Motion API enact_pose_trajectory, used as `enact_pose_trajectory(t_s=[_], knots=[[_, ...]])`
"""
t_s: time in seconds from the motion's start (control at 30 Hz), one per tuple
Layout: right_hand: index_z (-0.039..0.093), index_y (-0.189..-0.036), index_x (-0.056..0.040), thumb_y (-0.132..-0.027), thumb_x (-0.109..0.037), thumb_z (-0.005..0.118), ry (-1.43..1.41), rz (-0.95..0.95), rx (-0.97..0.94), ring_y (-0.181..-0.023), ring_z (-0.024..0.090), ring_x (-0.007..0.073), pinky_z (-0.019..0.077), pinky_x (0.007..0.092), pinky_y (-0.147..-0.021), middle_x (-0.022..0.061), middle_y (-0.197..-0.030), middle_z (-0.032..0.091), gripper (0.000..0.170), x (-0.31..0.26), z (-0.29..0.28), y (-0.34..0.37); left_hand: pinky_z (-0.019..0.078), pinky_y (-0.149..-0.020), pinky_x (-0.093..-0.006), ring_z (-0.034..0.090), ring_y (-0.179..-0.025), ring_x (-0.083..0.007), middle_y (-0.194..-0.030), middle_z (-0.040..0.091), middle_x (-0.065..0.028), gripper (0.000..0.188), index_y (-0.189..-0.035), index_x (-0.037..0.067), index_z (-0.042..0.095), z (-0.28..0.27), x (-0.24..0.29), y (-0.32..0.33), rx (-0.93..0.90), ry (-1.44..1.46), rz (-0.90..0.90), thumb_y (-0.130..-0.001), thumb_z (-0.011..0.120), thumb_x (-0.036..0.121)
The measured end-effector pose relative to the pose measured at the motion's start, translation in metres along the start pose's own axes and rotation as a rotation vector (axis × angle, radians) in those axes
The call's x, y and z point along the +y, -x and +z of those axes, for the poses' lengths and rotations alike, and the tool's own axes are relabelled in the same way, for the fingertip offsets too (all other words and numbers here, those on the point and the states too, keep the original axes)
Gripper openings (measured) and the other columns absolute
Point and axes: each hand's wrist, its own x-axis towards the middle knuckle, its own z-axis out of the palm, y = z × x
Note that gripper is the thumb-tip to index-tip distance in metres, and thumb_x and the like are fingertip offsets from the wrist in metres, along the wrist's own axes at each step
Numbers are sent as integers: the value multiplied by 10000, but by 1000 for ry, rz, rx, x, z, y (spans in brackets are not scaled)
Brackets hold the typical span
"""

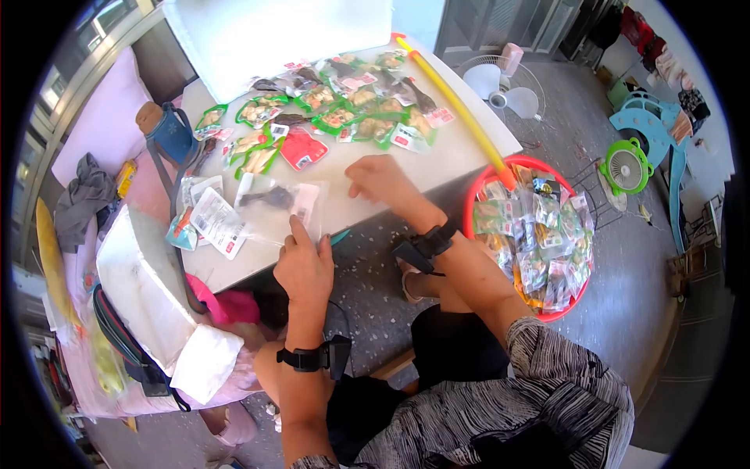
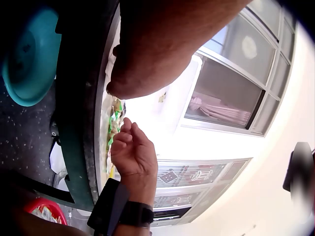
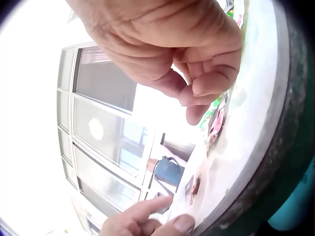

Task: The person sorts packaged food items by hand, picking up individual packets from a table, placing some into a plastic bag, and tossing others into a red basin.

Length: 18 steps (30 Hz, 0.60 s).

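Note:
A clear flat bag [image 1: 266, 213] with a dark item inside lies at the table's near edge. My left hand [image 1: 305, 270] rests at its right part, index finger extended onto it and thumb apart; the right wrist view shows the same left hand [image 3: 142, 220]. To the right, my right hand [image 1: 384, 186] hovers over the table, fingers curled in, with nothing visible in them; this right hand [image 3: 177, 54] looks the same in its own wrist view. A red packet [image 1: 303, 148] and green-edged food packets [image 1: 338, 117] lie beyond. White labelled packets [image 1: 219, 221] lie left of the bag.
A red tub [image 1: 469, 205] full of packets stands right of the table, near a yellow tube [image 1: 453, 98] along the table's right side. A white foam box [image 1: 273, 47] is at the back. A blue bottle [image 1: 170, 137] and an open white container [image 1: 137, 273] are at left.

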Motion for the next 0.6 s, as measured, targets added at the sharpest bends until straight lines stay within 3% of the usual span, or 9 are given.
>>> enact_pose_trajectory(t_s=[0.1, 0.13, 0.23, 0.33, 0.43, 0.53, 0.6], knots=[[619, -852, -12, -802, -246, 531, 27, -34, 48, -528, 520, 81, 407, 212, -437, 43, -654, 617, 255, -2, -6, -22, 458, -500, -393, 587, -596, -313, -712, 574, -149, 620, -1229, -37, 346, -7, -3, 2, -100, 12, -117, -778, 580, 319], [623, -846, -16, -801, -250, 531, 39, -51, 53, -528, 518, 78, 406, 212, -435, 39, -653, 616, 256, -3, -5, -30, 455, -474, -391, 584, -544, -314, -675, 578, -149, 629, -1239, -43, 332, -5, -5, 3, -60, -5, -97, -795, 556, 343], [621, -803, 2, -764, -163, 526, 176, -96, 120, -472, 525, 125, 434, 255, -437, 62, -612, 618, 194, -17, 8, -60, 460, -481, -391, 587, -560, -316, -683, 575, -156, 639, -1251, -43, 316, -9, -8, 5, -111, 7, -113, -794, 559, 333], [633, -800, -20, -733, -158, 536, 732, -460, 359, -611, 586, 195, 475, 321, -547, 87, -681, 630, 182, -13, 15, -101, 465, -491, -388, 587, -560, -321, -681, 576, -157, 636, -1247, -42, 315, -9, -16, 6, -139, 11, -110, -793, 562, 330], [642, -799, -54, -688, -172, 564, 876, -771, 453, -819, 590, 245, 460, 410, -688, 107, -776, 628, 179, -13, 26, -123, 470, -503, -386, 587, -571, -324, -698, 574, -163, 606, -1232, -37, 329, -16, -19, 7, -110, 96, -120, -787, 569, 297], [642, -780, -80, -653, -200, 601, 1393, -698, 463, -936, 556, 231, 431, 448, -724, 119, -836, 615, 180, -5, 42, -147, 474, -517, -391, 587, -597, -326, -731, 566, -169, 555, -1216, -30, 345, -19, -21, 6, -89, 143, -140, -768, 565, 213], [640, -770, -82, -630, -208, 616, 1459, -537, 296, -900, 571, 235, 422, 466, -714, 109, -816, 619, 190, -11, 47, -158, 456, -518, -424, 575, -597, -351, -742, 561, -188, 533, -1207, -19, 358, -16, -22, 7, -50, 184, -144, -744, 563, 148]])
